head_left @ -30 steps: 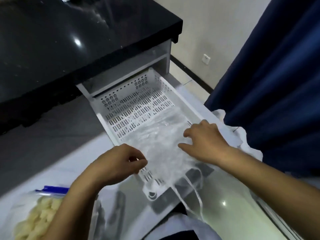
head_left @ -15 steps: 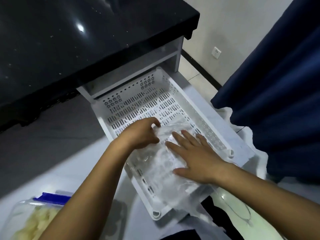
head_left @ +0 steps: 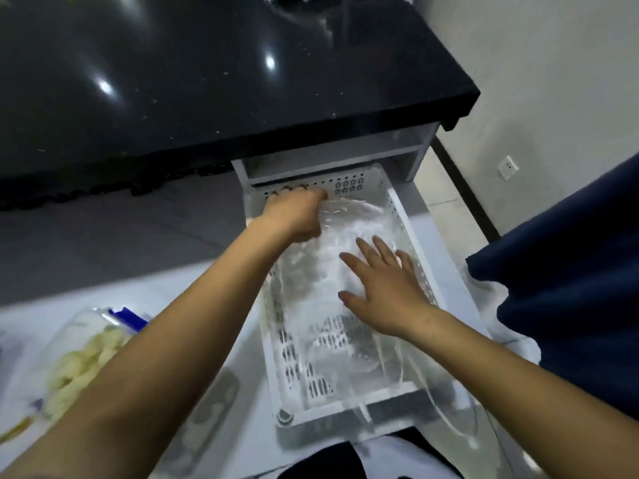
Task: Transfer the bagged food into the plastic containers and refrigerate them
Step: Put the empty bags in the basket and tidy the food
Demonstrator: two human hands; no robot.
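A white perforated basket (head_left: 418,261) lies on the white surface, its far end under the black counter. A clear, crinkled plastic bag (head_left: 342,350) is spread inside it, with its handles trailing over the near rim. My left hand (head_left: 294,216) grips the bag's far edge at the basket's back left corner, fingers curled. My right hand (head_left: 383,288) lies flat on the bag in the middle of the basket, fingers spread. A zip bag of pale yellow food (head_left: 83,357) with a blue closure sits at the lower left, partly behind my left forearm.
A black glossy counter (head_left: 207,81) overhangs the far end of the basket. A dark blue curtain (head_left: 570,271) hangs on the right. A wall socket (head_left: 508,166) is at the far right. Grey floor lies on the left.
My left hand has moved toward the far end of the basket, drawing the bag's edge back. My right hand has shifted a little farther in, still flat on the bag.
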